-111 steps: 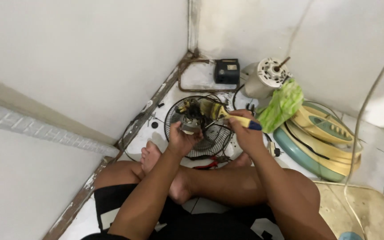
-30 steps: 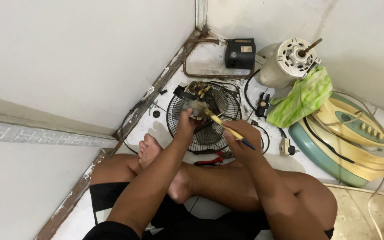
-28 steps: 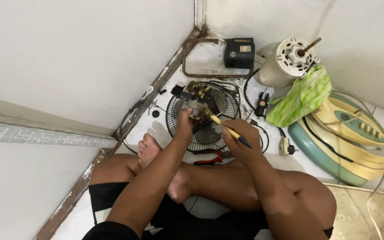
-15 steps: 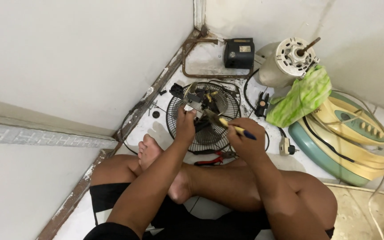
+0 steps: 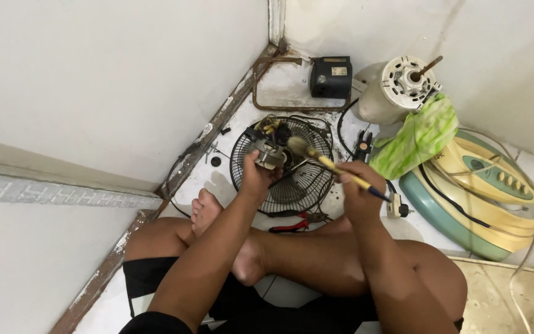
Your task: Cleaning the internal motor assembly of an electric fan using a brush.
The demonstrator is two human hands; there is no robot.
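Observation:
I sit cross-legged in a floor corner. My left hand grips a small metal fan motor with coloured wires, held over a black wire fan guard lying flat on the floor. My right hand holds a paintbrush with a yellow and dark blue handle. Its pale bristles sit just right of the motor's top.
Red-handled pliers lie below the guard. A black box, a white motor housing with shaft, a green cloth and a green-and-cream fan base stand at the right. A white plug lies by my right hand. Walls close the left and back.
The camera view has shifted slightly. My right hand moved the brush so its bristles now lie at the motor's upper right side; my left hand keeps holding the motor over the guard.

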